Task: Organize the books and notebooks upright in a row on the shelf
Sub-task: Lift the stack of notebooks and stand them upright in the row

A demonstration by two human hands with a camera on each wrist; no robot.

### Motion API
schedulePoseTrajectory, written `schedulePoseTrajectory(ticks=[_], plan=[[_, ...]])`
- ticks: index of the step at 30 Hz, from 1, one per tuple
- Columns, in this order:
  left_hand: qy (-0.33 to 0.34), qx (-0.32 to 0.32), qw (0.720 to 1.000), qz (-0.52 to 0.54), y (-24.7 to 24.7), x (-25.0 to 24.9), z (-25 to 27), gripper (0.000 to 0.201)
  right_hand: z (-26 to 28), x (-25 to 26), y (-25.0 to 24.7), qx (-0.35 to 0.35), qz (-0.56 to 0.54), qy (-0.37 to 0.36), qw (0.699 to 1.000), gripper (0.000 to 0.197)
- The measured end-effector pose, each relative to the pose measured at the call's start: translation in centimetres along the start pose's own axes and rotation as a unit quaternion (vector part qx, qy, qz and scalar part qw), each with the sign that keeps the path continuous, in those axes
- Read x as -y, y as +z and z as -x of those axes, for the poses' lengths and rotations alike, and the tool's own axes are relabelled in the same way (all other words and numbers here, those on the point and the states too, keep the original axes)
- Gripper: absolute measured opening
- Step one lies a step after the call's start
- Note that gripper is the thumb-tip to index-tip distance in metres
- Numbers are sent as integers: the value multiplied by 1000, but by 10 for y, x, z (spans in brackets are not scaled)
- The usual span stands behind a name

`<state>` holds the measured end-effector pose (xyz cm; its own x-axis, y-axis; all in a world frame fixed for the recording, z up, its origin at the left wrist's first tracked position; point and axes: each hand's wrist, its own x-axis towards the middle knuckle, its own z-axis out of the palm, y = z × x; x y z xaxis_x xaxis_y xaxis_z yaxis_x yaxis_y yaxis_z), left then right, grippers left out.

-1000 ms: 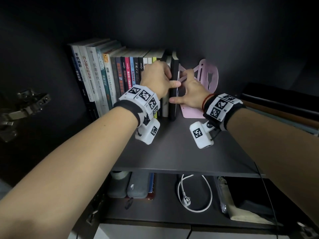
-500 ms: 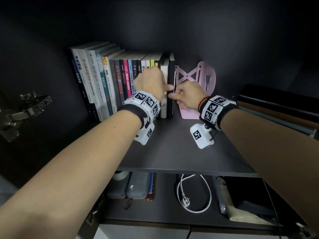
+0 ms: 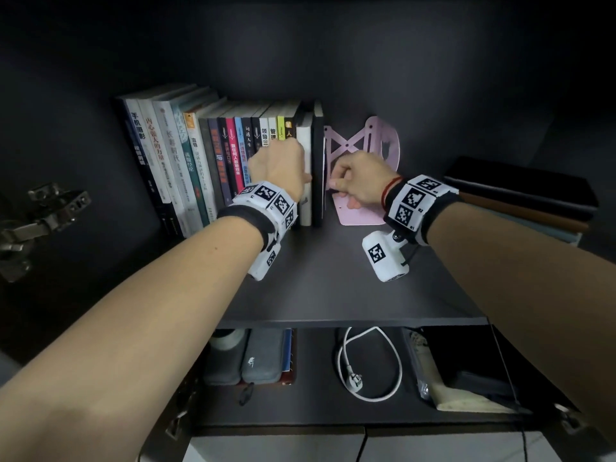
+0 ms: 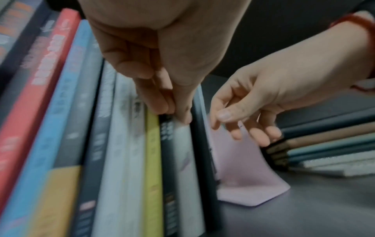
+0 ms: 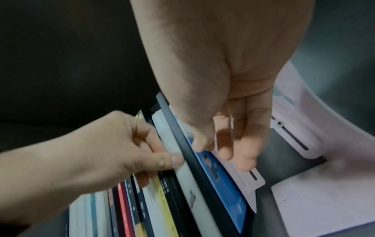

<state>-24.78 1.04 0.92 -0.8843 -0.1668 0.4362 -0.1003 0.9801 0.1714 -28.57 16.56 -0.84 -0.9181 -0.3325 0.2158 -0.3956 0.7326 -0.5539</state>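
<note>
Shelf [image 3: 333, 288]: dark matte board, flat, inside a dark cabinet.

Row of books [image 3: 213, 161]: paperbacks standing upright at the shelf's back-left, spines facing the front edge, long axes vertical; the leftmost lean slightly left. Spines smooth, in white, teal, grey, red, blue, black and yellow, with printed lettering.

White book [image 3: 304, 168]: plain pale spine, upright, near the right end of the row.

Black notebook [image 3: 318, 168]: thin, matte dark cover, rounded spine, upright at the row's right end, touching the white book; long axis vertical. The right wrist view shows a blue cover [image 5: 219, 173] against its right face.

Bookend [image 3: 363, 181]: pale pink sheet metal, L-shaped, with cross-shaped cut-outs and slotted sliding arms; flat foot on the shelf, just beside the black notebook.

Left hand [image 3: 278, 168]: fingers curled, thumb [image 5: 162, 160] and fingertips pressed on the white book's spine beside the black notebook, pinching the row's end.

Right hand [image 3: 360, 181]: fingers loosely bent, tips on the bookend's inner plate and thumb at the blue cover; whether it grips cannot be told.

Stack of notebooks [image 3: 523, 201]: lying flat at the shelf's right edge, black, tan and blue-grey covers, long axes horizontal.

Lower shelf: white cable with plug [image 3: 366, 365], coiled; grey cases [image 3: 256, 358].
</note>
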Motion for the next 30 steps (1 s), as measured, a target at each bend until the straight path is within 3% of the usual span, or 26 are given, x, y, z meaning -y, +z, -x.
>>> schedulePoseTrajectory(ticks=[3,6,11,15,18,20,23,25,30], plan=[[4,27,999,28,-2,-22,4,17,13,-8,-28,-42,6,18,999,12],[37,90,984,147,-3,-58,8,20,30,-22,-65,-108,24,38,993,16],[24,252,907,338,16,-128,18,21,64,-82,-125,-230,103,141,957,17],[-28,329,852,407,42,-167,24,24,89,-140,-152,-142,191,319,917,76],[-35,338,849,404,53,-188,24,40,103,-177,-164,-158,140,434,876,100],[-28,335,854,397,54,-199,22,57,109,-194,-168,-185,52,449,873,93],[-42,328,858,394,53,-218,20,98,112,-210,-171,-159,-94,412,892,59],[-72,325,855,398,54,-230,19,123,114,-217,-172,-162,-186,401,883,53],[-128,330,819,450,83,-251,10,142,118,-228,-173,-145,-281,381,869,17]])
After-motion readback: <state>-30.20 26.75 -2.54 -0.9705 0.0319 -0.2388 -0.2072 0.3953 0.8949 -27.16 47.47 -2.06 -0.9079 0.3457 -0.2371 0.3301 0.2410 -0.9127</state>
